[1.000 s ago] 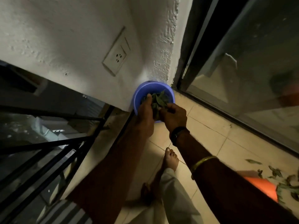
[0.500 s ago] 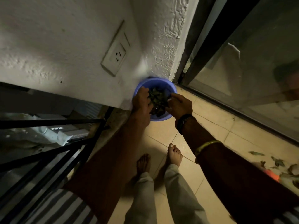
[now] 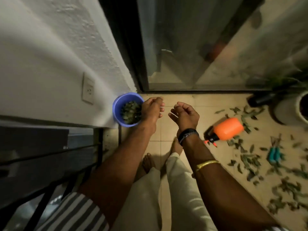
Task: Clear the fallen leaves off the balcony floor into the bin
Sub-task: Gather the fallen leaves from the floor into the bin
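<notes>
At the left centre of the frame, tucked into the corner where the white wall (image 3: 50, 64) meets the dark door frame, stands the blue bin (image 3: 119, 104), with a heap of green leaves already inside it (image 3: 130, 110). The left hand (image 3: 152, 109) hangs at the bin's right rim, its grip loose, fingers lightly curled and holding nothing. The right hand (image 3: 185, 114) is just beside it over the tiled balcony floor (image 3: 166, 135), its grip likewise loose and empty, fingers curled toward the left hand without touching it. A dark band sits on the right wrist and a gold bangle (image 3: 206, 164) further up the forearm. Across the right side of the frame many fallen leaves (image 3: 250, 160) lie scattered on the floor. Among them an orange spray bottle (image 3: 228, 129) lies on its side, and a teal-handled tool (image 3: 275, 155) lies near the right edge. A white plant pot (image 3: 298, 107) stands at the far right. Bare feet show between the arms.
</notes>
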Action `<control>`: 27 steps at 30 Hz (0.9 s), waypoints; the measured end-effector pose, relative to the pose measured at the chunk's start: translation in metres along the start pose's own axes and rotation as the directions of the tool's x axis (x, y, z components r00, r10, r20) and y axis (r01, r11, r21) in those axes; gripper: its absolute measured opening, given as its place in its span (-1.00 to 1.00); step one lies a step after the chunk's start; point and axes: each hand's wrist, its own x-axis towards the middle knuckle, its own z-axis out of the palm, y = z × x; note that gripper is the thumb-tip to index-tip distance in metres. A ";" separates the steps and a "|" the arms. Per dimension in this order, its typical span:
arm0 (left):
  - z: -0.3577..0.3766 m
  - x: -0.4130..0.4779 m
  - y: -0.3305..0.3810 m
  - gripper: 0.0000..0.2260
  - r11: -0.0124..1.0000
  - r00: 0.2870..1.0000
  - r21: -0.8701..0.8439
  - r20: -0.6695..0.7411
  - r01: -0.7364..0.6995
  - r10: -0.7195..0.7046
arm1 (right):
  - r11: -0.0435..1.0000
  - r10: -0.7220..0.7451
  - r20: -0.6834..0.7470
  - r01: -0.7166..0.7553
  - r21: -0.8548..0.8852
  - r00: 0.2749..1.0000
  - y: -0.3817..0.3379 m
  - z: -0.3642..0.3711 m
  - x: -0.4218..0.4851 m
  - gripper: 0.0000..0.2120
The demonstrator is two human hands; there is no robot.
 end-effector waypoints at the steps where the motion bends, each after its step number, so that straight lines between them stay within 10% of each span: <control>1: 0.009 -0.017 0.004 -0.87 0.999 0.999 0.033 0.045 -0.013 0.011 | 0.999 -0.012 -0.034 0.013 0.032 0.999 -0.011 -0.014 -0.010 -0.86; 13: 0.169 -0.221 -0.053 -0.95 0.929 0.893 0.347 0.449 -0.130 -0.043 | 0.939 -0.062 -0.416 0.195 0.285 0.907 -0.083 -0.259 -0.113 -0.88; 27: 0.375 -0.375 -0.213 -0.96 0.798 0.765 0.584 0.580 -0.151 -0.280 | 0.889 0.091 -0.684 0.250 0.384 0.724 -0.092 -0.590 -0.152 -0.88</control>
